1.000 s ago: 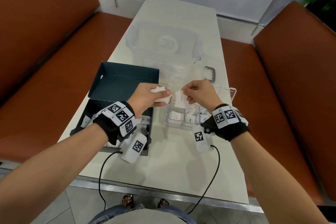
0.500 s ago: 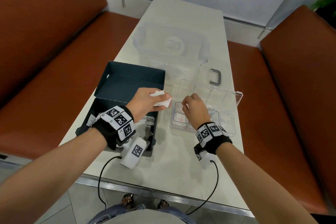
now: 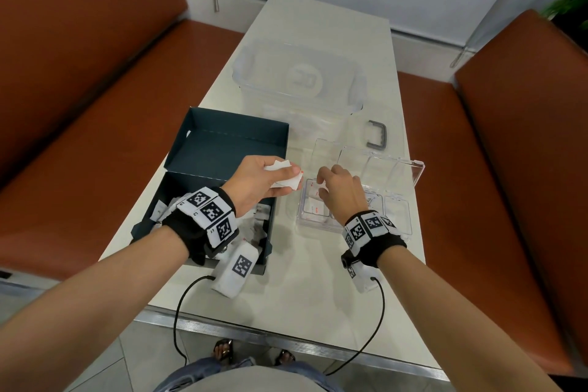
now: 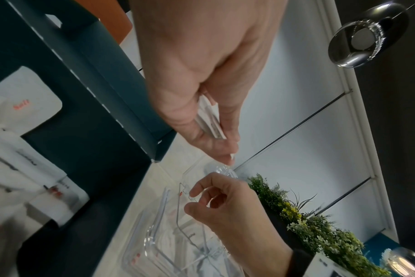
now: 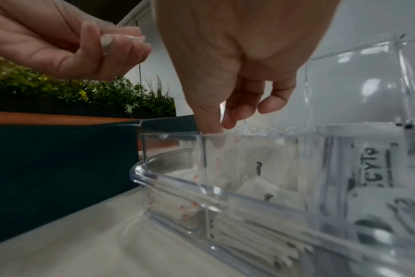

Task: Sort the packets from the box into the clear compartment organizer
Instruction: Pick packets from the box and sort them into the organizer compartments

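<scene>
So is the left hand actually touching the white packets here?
Touching. The head view shows the left hand with thumb and fingers pinching the white packets; the left wrist view shows them clamped between its thumb and fingers.

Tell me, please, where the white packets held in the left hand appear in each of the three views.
Head: white packets at centre, gripped by the left hand, over the dark box's right edge.
Left wrist: thin edges of the packets between thumb and fingers, centre.
Right wrist: upper left, a white edge in the curled fingers.
Shared landmark: the clear compartment organizer.
</scene>
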A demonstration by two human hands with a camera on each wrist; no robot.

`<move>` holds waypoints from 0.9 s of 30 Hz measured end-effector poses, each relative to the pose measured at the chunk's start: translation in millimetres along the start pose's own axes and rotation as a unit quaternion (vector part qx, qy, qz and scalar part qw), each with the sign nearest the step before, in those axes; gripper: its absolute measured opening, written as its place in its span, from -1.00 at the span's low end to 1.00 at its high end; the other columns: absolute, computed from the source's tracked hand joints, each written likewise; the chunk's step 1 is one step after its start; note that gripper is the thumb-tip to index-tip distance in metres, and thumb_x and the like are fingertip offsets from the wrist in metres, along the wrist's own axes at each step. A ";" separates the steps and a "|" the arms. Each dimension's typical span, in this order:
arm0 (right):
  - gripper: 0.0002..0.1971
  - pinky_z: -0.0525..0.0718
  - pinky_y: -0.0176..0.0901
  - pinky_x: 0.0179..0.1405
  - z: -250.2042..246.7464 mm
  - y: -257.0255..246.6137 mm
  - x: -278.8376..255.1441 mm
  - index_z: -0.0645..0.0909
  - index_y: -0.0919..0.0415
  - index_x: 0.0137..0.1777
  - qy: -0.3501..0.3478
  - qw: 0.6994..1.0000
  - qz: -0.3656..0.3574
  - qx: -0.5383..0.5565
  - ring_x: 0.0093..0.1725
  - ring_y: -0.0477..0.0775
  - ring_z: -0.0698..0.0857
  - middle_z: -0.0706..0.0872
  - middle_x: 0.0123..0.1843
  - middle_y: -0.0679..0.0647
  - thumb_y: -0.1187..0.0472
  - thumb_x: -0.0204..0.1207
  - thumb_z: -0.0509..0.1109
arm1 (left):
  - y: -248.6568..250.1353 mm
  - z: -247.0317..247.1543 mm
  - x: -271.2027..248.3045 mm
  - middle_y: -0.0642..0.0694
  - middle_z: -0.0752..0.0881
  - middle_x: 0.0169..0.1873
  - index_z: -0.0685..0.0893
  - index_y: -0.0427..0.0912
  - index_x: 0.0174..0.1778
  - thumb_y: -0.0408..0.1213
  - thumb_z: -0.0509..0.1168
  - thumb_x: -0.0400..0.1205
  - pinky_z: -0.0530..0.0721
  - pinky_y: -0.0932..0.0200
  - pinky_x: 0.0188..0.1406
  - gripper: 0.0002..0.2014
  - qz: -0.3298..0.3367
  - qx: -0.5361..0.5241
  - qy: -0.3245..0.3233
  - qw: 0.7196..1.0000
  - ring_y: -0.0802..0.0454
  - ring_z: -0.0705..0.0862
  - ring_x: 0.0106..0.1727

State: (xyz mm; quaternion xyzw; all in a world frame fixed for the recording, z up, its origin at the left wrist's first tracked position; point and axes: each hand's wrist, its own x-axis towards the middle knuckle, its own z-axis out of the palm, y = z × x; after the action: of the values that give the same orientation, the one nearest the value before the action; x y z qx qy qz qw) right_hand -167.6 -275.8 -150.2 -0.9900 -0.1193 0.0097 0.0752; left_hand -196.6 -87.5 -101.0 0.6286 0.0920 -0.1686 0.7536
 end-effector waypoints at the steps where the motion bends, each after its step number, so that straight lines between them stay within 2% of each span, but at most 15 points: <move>1: -0.75 0.40 -0.01 0.08 1.4 0.3 0.9 0.56 0.18 0.23 -0.001 1.000 -0.016 -0.020 0.09 0.20 0.58 0.59 0.10 0.13 0.34 0.58 0.26 | -0.1 -0.1 0.1 -0.35 0.75 0.15 0.71 -0.43 0.19 -0.31 0.47 0.57 0.73 0.30 -0.19 -0.67 0.000 -0.001 -0.001 1.000 -0.15 0.77 0.13; 5: -0.77 0.32 -0.03 0.04 6.2 1.9 6.0 0.60 0.08 0.23 0.005 0.996 -0.059 -0.073 0.13 0.16 0.56 0.60 0.13 0.08 0.26 0.62 0.26 | -1.1 -0.7 0.1 -0.30 0.77 0.12 0.72 -0.41 0.19 -0.30 0.48 0.56 0.75 0.27 -0.15 -0.66 -0.003 -0.004 -0.001 1.000 -0.10 0.79 0.10; 9: -0.80 0.30 -0.03 -0.02 8.3 1.1 11.3 0.55 0.12 0.18 0.010 0.995 -0.053 -0.085 0.10 0.18 0.57 0.61 0.09 0.08 0.13 0.59 0.32 | -2.5 -1.1 -0.4 -0.22 0.78 0.03 0.71 -0.42 0.19 -0.31 0.48 0.55 0.74 0.28 -0.17 -0.66 0.001 -0.009 0.000 1.000 0.05 0.81 -0.06; 15: -0.81 0.34 -0.01 -0.04 9.1 -4.2 14.9 0.46 0.21 0.17 0.016 0.993 -0.044 -0.104 0.03 0.21 0.57 0.62 0.04 0.12 0.30 0.58 0.22 | -2.5 -2.0 0.1 -0.14 0.81 -0.08 0.75 -0.39 0.13 -0.30 0.47 0.57 0.74 0.30 -0.19 -0.72 0.001 -0.021 -0.004 1.000 0.10 0.81 -0.12; 19: -0.83 0.32 -0.03 -0.05 3.5 -5.1 11.6 0.47 0.21 0.16 0.025 0.994 -0.052 -0.096 0.03 0.19 0.57 0.62 0.04 0.10 0.23 0.60 0.23 | -1.3 -2.4 0.1 -0.16 0.81 -0.05 0.74 -0.39 0.13 -0.26 0.43 0.60 0.74 0.31 -0.19 -0.72 -0.012 -0.036 -0.011 0.999 0.11 0.82 -0.12; 21: -0.84 0.37 -0.02 -0.04 -4.4 -5.1 8.3 0.51 0.22 0.10 0.057 0.996 -0.051 -0.047 -0.03 0.17 0.60 0.63 -0.02 0.09 0.15 0.62 0.27 | 0.6 -2.2 0.9 -0.25 0.81 0.00 0.73 -0.40 0.15 -0.19 0.38 0.65 0.74 0.29 -0.21 -0.68 -0.040 -0.052 -0.017 0.998 0.03 0.83 -0.07; 23: -0.86 0.50 -0.08 -0.08 -16.1 -7.1 3.6 0.56 0.22 0.01 0.105 0.990 -0.036 0.086 -0.15 0.10 0.63 0.63 -0.14 0.06 0.14 0.60 0.33 | 2.7 -1.3 2.6 -0.29 0.79 0.05 0.71 -0.41 0.17 -0.16 0.32 0.69 0.76 0.24 -0.23 -0.66 -0.073 -0.084 -0.017 0.994 -0.07 0.82 -0.01; 25: -0.87 0.52 -0.31 -0.23 -28.7 -12.9 -0.6 0.61 0.12 -0.03 0.120 0.961 0.002 0.249 -0.28 -0.08 0.62 0.64 -0.26 -0.03 0.07 0.56 0.40 | 4.5 -0.8 3.9 -0.32 0.77 0.08 0.69 -0.43 0.16 -0.22 0.27 0.73 0.79 0.18 -0.20 -0.69 -0.094 -0.118 -0.021 0.988 -0.13 0.81 0.02; 27: -0.82 0.50 -0.54 -0.37 -37.7 -19.4 -4.6 0.63 -0.03 0.00 0.073 0.935 0.034 0.346 -0.33 -0.22 0.62 0.67 -0.28 -0.12 -0.05 0.48 0.47 | 5.9 0.2 4.0 -0.36 0.75 0.12 0.66 -0.45 0.16 -0.34 0.19 0.73 0.81 0.12 -0.12 -0.75 -0.104 -0.149 -0.037 0.983 -0.16 0.80 0.04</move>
State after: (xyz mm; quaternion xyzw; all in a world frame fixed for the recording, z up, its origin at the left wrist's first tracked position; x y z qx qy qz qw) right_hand -175.2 -263.8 -109.9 -0.9039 -0.0692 -0.0196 0.4216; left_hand -190.7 -87.3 -97.0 0.4897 0.1533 -0.2535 0.8200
